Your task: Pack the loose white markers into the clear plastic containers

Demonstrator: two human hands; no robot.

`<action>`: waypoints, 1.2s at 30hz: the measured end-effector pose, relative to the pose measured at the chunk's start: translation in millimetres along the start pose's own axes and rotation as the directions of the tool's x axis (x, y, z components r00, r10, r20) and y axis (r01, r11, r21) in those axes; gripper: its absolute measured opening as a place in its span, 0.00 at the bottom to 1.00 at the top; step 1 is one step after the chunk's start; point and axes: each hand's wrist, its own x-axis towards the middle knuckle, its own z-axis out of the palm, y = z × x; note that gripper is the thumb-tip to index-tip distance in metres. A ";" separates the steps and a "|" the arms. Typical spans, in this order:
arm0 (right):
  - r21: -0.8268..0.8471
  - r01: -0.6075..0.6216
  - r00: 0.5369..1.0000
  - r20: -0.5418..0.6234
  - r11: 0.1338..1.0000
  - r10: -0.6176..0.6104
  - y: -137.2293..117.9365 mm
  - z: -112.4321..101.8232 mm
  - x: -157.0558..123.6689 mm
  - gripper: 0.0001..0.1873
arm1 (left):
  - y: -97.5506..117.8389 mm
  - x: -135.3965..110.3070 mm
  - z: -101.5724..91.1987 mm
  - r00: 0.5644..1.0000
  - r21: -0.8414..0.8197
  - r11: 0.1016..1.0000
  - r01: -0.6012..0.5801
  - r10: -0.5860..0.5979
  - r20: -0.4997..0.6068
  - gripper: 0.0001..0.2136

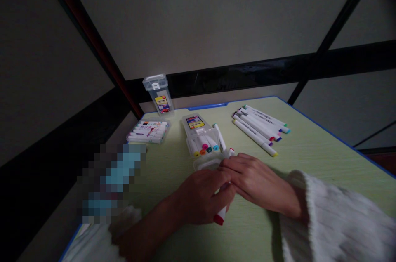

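My left hand [201, 198] is wrapped round a white marker with a red cap [220, 216] near the table's front middle. My right hand [255, 181] lies beside it, its fingers bent over the marker's upper end by the lid of a clear marker case [201, 132]. That case lies open on its side with several colour-tipped markers in it. One loose marker with a green tip [219, 136] rests against the case.
A pale green table with a blue edge [324, 159]. A row of several loose white markers [258, 128] lies at the back right. A flat pack of markers [149, 131] is at the back left, and an upright clear case [158, 93] behind it. Dark rails cross the wall.
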 end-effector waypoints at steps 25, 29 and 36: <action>0.014 -0.101 0.995 0.022 0.995 0.101 -0.3 0.8 0.2 0.03 | -1.5 -2.4 -8.4 0.985 -0.127 0.980 -0.152 0.140 -0.099 0.10; 0.040 -0.121 0.993 0.019 0.992 0.120 -1.5 -0.9 0.7 0.05 | 3.5 -3.7 -18.8 0.984 -0.073 0.988 -0.135 0.126 -0.124 0.05; 0.067 -0.109 0.993 -0.038 0.992 0.112 -1.6 -2.0 -0.4 0.11 | 2.7 -3.8 -17.4 0.960 -0.042 0.982 -0.183 0.170 -0.224 0.06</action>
